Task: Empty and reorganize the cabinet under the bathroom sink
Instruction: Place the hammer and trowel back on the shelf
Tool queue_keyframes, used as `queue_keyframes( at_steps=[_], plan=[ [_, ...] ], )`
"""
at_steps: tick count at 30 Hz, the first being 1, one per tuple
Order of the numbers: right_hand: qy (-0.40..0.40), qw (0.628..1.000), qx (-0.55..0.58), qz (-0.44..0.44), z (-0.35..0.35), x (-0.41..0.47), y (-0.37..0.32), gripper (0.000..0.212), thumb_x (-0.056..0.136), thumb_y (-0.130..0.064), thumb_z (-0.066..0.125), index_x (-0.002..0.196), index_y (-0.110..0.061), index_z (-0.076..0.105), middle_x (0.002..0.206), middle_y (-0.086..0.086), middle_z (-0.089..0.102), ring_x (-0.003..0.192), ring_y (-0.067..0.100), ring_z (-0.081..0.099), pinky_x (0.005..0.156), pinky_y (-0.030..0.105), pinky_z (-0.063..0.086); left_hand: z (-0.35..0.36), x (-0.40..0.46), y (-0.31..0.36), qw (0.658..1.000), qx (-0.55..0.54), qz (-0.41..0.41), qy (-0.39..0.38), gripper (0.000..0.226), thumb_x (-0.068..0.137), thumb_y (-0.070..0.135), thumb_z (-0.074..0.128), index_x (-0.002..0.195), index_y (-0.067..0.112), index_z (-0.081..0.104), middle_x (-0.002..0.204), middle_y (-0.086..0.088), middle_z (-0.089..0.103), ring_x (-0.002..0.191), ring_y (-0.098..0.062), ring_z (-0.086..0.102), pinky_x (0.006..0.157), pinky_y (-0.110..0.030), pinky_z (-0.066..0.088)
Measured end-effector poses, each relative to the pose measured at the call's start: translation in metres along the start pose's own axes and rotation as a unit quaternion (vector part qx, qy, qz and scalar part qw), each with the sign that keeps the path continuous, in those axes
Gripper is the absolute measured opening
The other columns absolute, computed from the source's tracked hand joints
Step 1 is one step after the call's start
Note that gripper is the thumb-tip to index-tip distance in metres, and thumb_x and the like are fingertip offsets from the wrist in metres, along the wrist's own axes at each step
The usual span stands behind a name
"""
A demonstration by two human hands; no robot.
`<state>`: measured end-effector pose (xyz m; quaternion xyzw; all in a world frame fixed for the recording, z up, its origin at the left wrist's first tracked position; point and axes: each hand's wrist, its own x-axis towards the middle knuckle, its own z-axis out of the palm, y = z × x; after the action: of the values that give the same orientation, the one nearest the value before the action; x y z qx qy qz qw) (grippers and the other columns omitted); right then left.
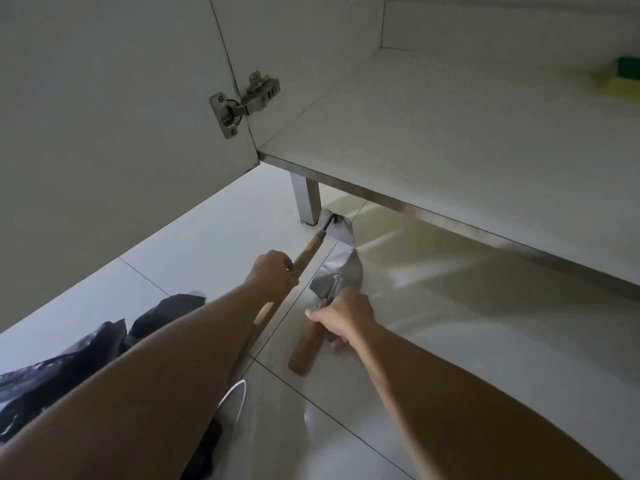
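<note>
Cabinet (450, 140): open at twelve to two o'clock, its floor nearly bare; a green-and-yellow sponge (621, 77) sits at the far right.
Left hand (273, 271): curled round the wooden handle of a trowel (337, 233), whose blade lies at twelve o'clock beside the cabinet leg (306, 202).
Right hand (343, 317): gripping a second trowel (325, 306) near its blade, handle trailing toward six.
Why, as I judge: both tools are being handled on the floor tiles (207, 244), outside the cabinet, for sorting.
Black bag (69, 362): eight o'clock, close by, likely for discards.

Cabinet floor (450, 133) lies open except a sponge (623, 77) far right; a leg (306, 199) and two trowels (341, 271) crowd the gap beneath.
</note>
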<state>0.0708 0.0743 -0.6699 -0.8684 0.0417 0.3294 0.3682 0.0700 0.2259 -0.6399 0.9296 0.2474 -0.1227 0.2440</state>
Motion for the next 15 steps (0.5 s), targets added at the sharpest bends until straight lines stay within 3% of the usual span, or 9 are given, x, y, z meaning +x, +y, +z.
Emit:
queue_keyframes(
  at_steps=[1, 3, 5, 8, 11, 15],
  plan=[
    [0.006, 1.0, 0.007, 0.002, 0.003, 0.001, 0.0, 0.051, 0.072, -0.038, 0.083, 0.111, -0.013, 0.062, 0.085, 0.004, 0.066, 0.042, 0.018, 0.064, 0.033, 0.022, 0.045, 0.002, 0.001, -0.001, 1.0, -0.007, -0.001, 0.002, 0.023, 0.086, 0.016, 0.066, 0.108, 0.007, 0.068, 0.1, -0.01, 0.069, 0.081, -0.021, 0.058, 0.068, -0.027, 0.045],
    [0.012, 0.999, 0.029, 0.009, 0.007, 0.0, -0.001, 0.055, 0.069, -0.031, 0.085, 0.117, -0.018, 0.061, 0.09, 0.004, 0.066, 0.05, 0.021, 0.067, 0.035, 0.026, 0.05, 0.003, 0.001, -0.001, 1.0, -0.024, 0.0, 0.006, 0.02, 0.087, 0.014, 0.066, 0.105, 0.006, 0.069, 0.098, -0.01, 0.069, 0.079, -0.021, 0.058, 0.066, -0.026, 0.044],
    [0.007, 0.999, 0.034, 0.025, 0.006, -0.004, -0.004, 0.047, 0.07, -0.024, 0.082, 0.112, -0.016, 0.062, 0.087, 0.004, 0.068, 0.05, 0.023, 0.07, 0.045, 0.033, 0.058, 0.003, -0.001, -0.001, 0.999, -0.032, 0.002, 0.009, 0.017, 0.087, 0.013, 0.065, 0.101, 0.005, 0.07, 0.095, -0.01, 0.069, 0.076, -0.021, 0.058, 0.059, -0.023, 0.044],
    [-0.012, 0.999, 0.011, 0.036, -0.005, -0.016, -0.004, 0.038, 0.072, -0.022, 0.078, 0.103, -0.008, 0.062, 0.076, 0.004, 0.068, 0.057, 0.023, 0.072, 0.063, 0.031, 0.062, -0.003, -0.009, 0.0, 0.999, -0.033, -0.002, 0.007, 0.014, 0.086, 0.011, 0.063, 0.095, 0.005, 0.071, 0.089, -0.01, 0.069, 0.068, -0.019, 0.058, 0.049, -0.021, 0.044],
    [-0.013, 1.0, -0.023, 0.012, -0.023, -0.027, -0.002, 0.038, 0.074, -0.024, 0.079, 0.101, -0.008, 0.058, 0.067, 0.001, 0.06, 0.065, 0.025, 0.074, 0.071, 0.032, 0.061, -0.016, -0.021, 0.003, 0.999, -0.036, -0.006, 0.01, 0.013, 0.084, 0.009, 0.061, 0.092, 0.004, 0.071, 0.088, -0.01, 0.067, 0.073, -0.022, 0.062, 0.06, -0.03, 0.056],
    [-0.039, 0.997, -0.058, -0.015, -0.049, -0.047, -0.001, 0.039, 0.07, -0.025, 0.081, 0.1, -0.005, 0.066, 0.083, 0.009, 0.071, 0.064, 0.026, 0.074, 0.072, 0.036, 0.062, -0.043, -0.046, 0.005, 0.999, -0.03, -0.007, -0.02, 0.014, 0.082, 0.007, 0.061, 0.093, 0.004, 0.069, 0.091, -0.015, 0.068, 0.072, -0.027, 0.065, 0.061, -0.035, 0.059]
  ],
)
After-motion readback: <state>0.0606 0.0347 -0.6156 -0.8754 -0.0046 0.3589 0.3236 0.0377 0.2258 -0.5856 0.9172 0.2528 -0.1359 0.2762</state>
